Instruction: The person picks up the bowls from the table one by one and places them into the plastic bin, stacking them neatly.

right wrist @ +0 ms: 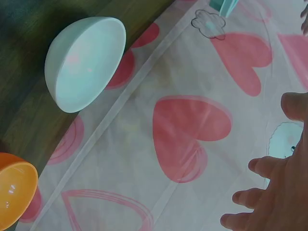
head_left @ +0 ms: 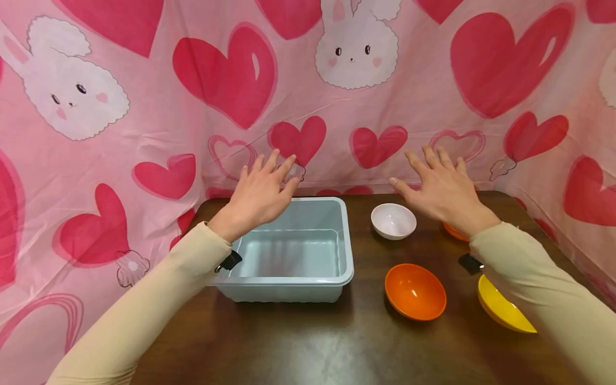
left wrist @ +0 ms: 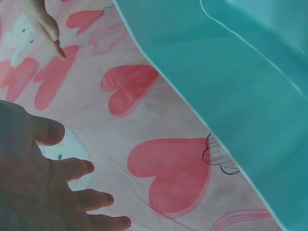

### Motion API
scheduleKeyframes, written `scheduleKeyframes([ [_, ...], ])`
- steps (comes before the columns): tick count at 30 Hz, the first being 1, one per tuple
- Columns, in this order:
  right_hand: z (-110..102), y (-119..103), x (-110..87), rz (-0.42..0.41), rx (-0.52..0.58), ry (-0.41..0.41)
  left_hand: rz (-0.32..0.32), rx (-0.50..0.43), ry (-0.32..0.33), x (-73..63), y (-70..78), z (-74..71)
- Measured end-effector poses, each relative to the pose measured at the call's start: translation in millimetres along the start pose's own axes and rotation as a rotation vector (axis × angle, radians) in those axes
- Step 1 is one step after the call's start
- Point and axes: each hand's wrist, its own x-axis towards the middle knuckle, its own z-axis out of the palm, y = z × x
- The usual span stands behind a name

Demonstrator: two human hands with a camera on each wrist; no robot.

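Observation:
My left hand (head_left: 260, 192) hovers over the left back part of a pale blue-grey plastic basin (head_left: 289, 291), its fingers spread and holding nothing. In the left wrist view the same hand (left wrist: 53, 178) shows apart from the basin wall (left wrist: 192, 72). My right hand (head_left: 443, 190) is raised with fingers spread, beyond and above the bowls, also holding nothing. Nearest to it are a small white bowl (head_left: 393, 221) and an orange bowl (head_left: 454, 232) mostly hidden under the hand. The right wrist view shows the white bowl (right wrist: 86, 65) well apart from the fingers (right wrist: 267, 167).
A larger orange bowl (head_left: 415, 292) stands right of the basin on the dark wooden table (head_left: 289, 342). A yellow bowl (head_left: 502, 307) is partly covered by the right forearm. Pink cloth (head_left: 298, 80) with hearts and rabbits hangs behind and at both sides.

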Motion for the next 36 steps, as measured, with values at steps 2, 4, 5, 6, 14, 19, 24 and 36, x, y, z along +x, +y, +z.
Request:
scheduleKeyframes([
  [2,0,-1,-1.7,-0.002,0.002,0.004,0.000,-0.005,0.001,-1.2,-0.7,0.1],
  [4,0,-1,-3.8,-0.006,0.000,0.005,0.000,-0.005,0.001,-2.4,-1.4,0.3],
  [5,1,-1,-4.9,-0.007,0.002,0.005,-0.002,-0.006,-0.001,-3.0,-1.8,0.1],
  [6,1,-1,-5.9,-0.007,0.003,0.004,-0.001,-0.008,0.001,-3.8,-2.2,0.0],
  [14,3,-3,-12.3,-0.018,0.001,0.012,0.005,-0.023,0.022,-11.2,-2.8,-2.6],
  [19,4,-7,-17.4,-0.015,0.014,0.004,0.013,-0.028,0.043,-17.5,-2.8,-3.7],
  [24,5,-10,-23.1,-0.019,0.020,0.008,0.015,-0.036,0.055,-24.5,-2.2,-4.7],
  [36,6,-16,-35.6,-0.042,0.021,0.021,0.022,-0.053,0.074,-47.5,-5.5,-5.4],
])
